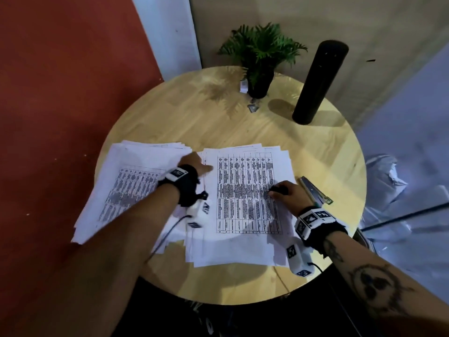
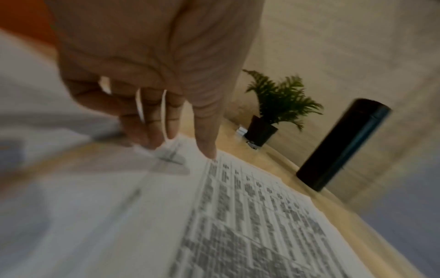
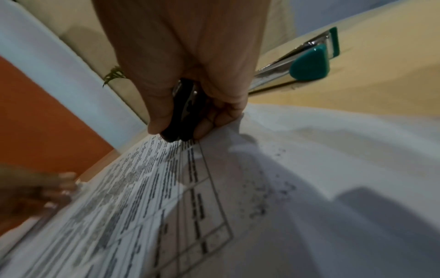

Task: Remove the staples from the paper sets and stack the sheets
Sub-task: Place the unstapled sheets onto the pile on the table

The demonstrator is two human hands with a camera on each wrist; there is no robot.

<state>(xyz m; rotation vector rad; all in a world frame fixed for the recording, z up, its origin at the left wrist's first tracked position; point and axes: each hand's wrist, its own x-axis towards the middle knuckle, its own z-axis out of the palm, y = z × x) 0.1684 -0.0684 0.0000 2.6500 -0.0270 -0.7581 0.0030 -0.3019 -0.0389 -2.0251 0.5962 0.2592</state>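
Right hand (image 3: 190,75) grips black staple remover (image 3: 181,116), clear only from its wrist.

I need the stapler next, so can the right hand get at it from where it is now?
Probably not yet: the stapler lies bare on the table beside the right hand, nothing between them, but its fingers grip a black staple remover.
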